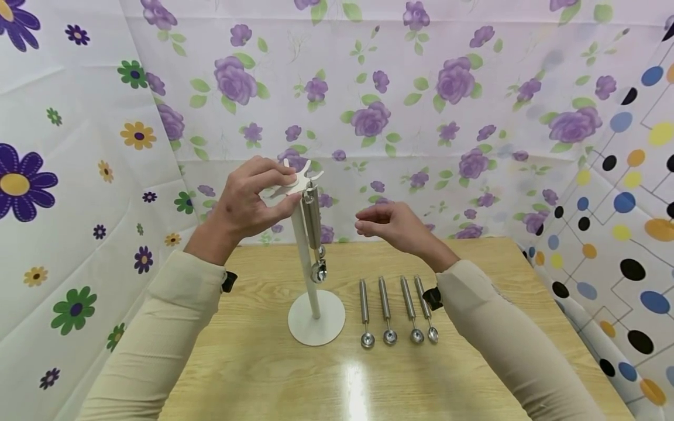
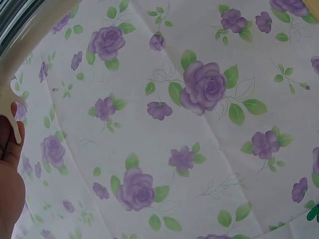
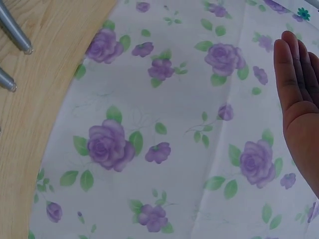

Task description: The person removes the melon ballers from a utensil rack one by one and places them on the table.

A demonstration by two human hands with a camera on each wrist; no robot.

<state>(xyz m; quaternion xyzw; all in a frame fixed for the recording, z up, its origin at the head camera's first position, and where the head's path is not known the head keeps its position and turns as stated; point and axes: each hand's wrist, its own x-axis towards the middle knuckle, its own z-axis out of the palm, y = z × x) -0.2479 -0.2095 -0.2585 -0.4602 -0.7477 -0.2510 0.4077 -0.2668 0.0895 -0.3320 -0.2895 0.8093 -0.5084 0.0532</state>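
We see one scoop (image 1: 314,234) hanging from the top hooks of the white stand (image 1: 315,318), bowl end down, right beside the pole. Our left hand (image 1: 247,202) pinches the hook piece (image 1: 296,181) at the top of the stand, fingers curled round it; the hung scoop sits just below and to the right of that grip. Our right hand (image 1: 395,225) hovers off to the right of the scoop, fingers relaxed, holding nothing, not touching anything.

Progress, as we judge it: one scoop on the stand, four scoops (image 1: 397,310) lying in a row on the table, below the right hand and right of the stand base. So mostly still to do.

The surface is a light wooden table (image 1: 263,374), glare spot near the front edge. Floral sheets (image 1: 432,88) hang behind and to both sides; wrist views show mostly that fabric.
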